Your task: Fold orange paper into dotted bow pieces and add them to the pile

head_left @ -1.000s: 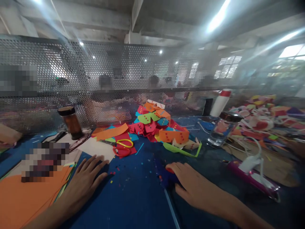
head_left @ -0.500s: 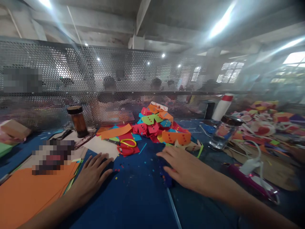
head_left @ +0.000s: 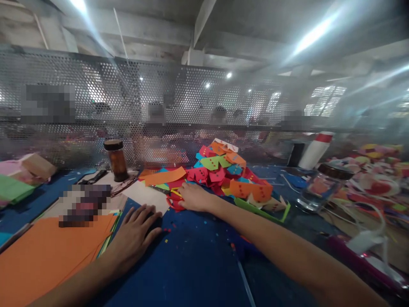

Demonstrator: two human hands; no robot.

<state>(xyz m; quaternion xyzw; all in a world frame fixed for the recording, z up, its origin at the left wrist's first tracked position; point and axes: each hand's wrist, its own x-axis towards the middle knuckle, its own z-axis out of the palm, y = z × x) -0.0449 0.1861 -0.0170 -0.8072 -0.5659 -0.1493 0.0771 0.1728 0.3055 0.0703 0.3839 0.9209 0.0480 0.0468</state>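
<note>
Scissors lie between one and two o'clock from the left hand, blades toward ten o'clock. Right hand, nearer, meets the handles; grip cannot be determined. Left hand lies palm-down, fingers extended, unloaded.

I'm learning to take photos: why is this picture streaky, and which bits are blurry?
In the head view, the ceiling light flares into a streak, perhaps through a smudged lens; same view, the perforated screen fades into haze toward the right; also there, the left hand shades the blue table, while the scissors at the right hand look clearer.
</note>
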